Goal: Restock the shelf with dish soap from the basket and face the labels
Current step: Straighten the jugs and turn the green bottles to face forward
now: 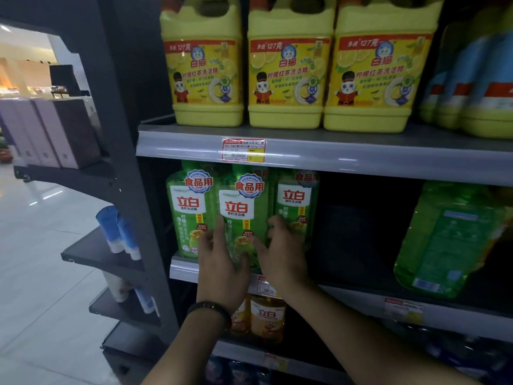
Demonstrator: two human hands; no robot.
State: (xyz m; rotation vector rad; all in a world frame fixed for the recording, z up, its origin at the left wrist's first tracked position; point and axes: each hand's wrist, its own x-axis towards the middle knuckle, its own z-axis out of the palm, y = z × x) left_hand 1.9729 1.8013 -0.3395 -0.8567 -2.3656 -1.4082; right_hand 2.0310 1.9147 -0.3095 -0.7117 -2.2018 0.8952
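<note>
Shelf (183, 269): left hand (219, 262) and right hand (280, 254) hold middle bottle (240, 207) between green neighbours (188, 215).

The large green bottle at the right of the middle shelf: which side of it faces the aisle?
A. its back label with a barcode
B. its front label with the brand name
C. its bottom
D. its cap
A: the large green bottle shows a panel of fine print and a barcode near its base, with no brand name.
</note>
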